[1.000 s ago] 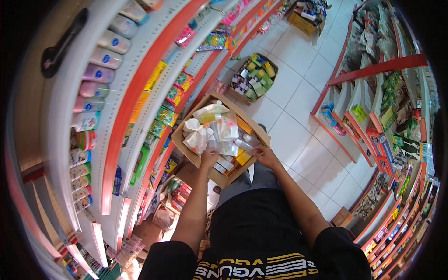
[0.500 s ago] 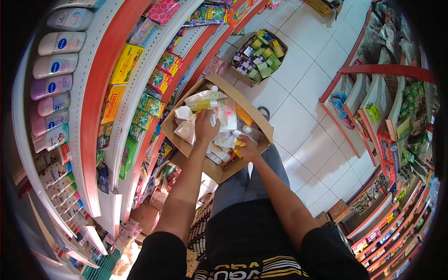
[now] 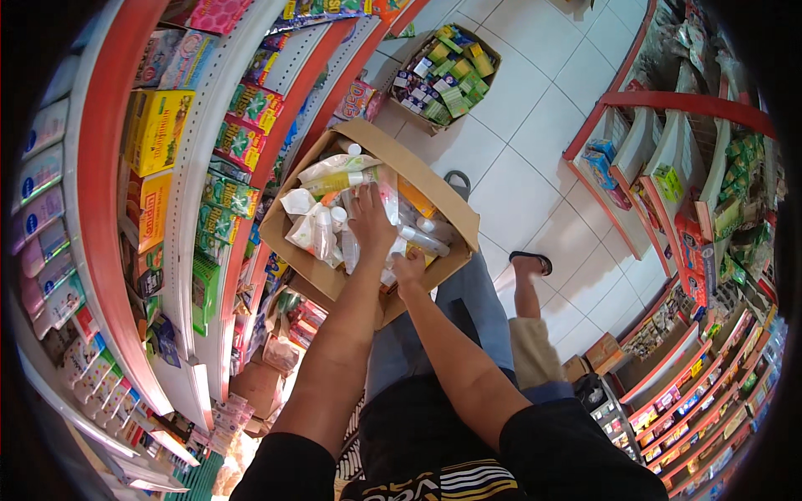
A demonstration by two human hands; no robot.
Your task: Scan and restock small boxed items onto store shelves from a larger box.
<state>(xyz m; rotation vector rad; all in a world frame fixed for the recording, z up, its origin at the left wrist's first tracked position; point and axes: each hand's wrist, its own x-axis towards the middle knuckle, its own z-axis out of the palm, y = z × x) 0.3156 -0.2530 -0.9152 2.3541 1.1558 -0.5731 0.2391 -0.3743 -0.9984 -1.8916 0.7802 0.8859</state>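
Note:
An open cardboard box (image 3: 351, 292) rests above my lap, filled with bottles and plastic-wrapped goods. My left hand (image 3: 370, 221) reaches into its middle, fingers outstretched over the contents and holding nothing that I can see. Just beyond them lies a yellow-green bottle (image 3: 336, 182). Clear bottles with white caps (image 3: 324, 234) are to the left of this hand. At the near side of the box is my right hand (image 3: 408, 271), its fingers curled together; what they grip is hidden. Clear bottles (image 3: 423, 240) and an orange pack (image 3: 416, 199) lie along the box's right side.
Shelves with red edges (image 3: 109, 184) curve close along the left, stocked with boxes and sachets. Another carton (image 3: 447, 79) of small green and purple boxes stands on the tiled floor ahead. More shelving (image 3: 668, 167) is on the right. Another person's leg (image 3: 526, 288) shows beside me.
My right hand has moved left, nearer my left hand, and its fingers have curled. The box and the left shelves sit farther left in view. Another person's leg has appeared at the right.

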